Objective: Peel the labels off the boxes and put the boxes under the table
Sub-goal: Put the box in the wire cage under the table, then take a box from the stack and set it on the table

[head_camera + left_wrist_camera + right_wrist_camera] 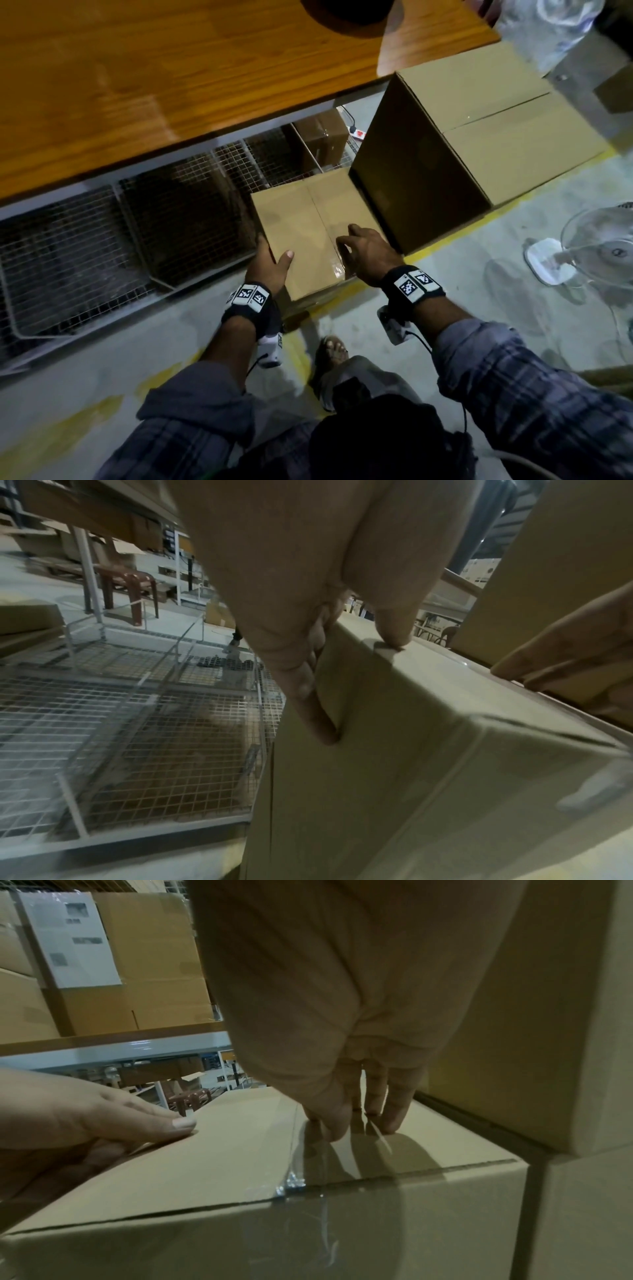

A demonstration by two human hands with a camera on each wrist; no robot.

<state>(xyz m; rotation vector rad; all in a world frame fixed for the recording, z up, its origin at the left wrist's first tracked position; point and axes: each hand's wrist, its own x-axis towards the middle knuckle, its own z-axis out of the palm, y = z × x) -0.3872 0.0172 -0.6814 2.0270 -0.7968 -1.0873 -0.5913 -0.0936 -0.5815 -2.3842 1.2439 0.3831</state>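
Note:
A small cardboard box (308, 222) stands on the floor, sealed with clear tape (308, 1150) along its top seam. My left hand (274, 253) grips its near left corner, thumb on top and fingers down the side (359, 688). My right hand (349, 240) touches the top beside the seam with its fingertips (390, 1123). A larger cardboard box (496, 137) stands right against the small box's right side. The wooden table (137, 85) is just beyond. No label shows on the small box's visible faces.
Under the table runs a wire-mesh shelf (137, 222) with dividers, and a brown box (322, 137) sits in one bay. A power strip (356, 132) lies behind it. A white fan (599, 246) lies on the floor at right. A labelled carton (154, 961) stands on a rack.

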